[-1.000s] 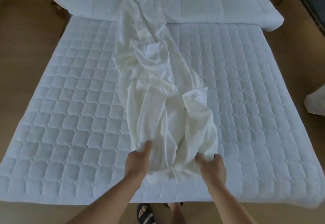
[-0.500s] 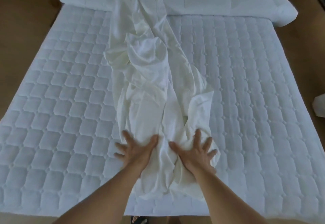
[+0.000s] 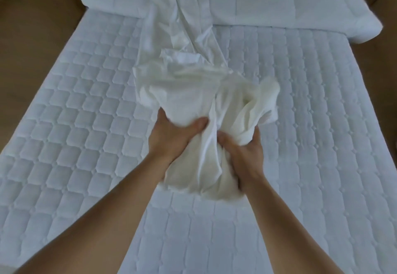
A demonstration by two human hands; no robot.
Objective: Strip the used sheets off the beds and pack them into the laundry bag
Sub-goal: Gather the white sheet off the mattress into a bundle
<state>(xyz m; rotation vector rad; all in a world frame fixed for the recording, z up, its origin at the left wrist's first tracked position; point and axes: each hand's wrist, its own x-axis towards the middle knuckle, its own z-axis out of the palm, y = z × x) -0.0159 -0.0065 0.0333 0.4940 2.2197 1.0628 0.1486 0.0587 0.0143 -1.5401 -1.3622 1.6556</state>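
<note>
Left hand (image 3: 171, 138) and right hand (image 3: 242, 155) are both gripping the bunched white sheet (image 3: 193, 93), fingers curled into the cloth, mid-mattress (image 3: 75, 144); the sheet's tail is trailing toward the folded duvet (image 3: 268, 0).

It was a bedroom: a bed's quilted mattress pad (image 3: 300, 123) filled the view. A folded white duvet (image 3: 257, 0) lay across its far end, a crumpled sheet (image 3: 193, 84) along its middle, and brown floor (image 3: 32, 37) showed on either side.
</note>
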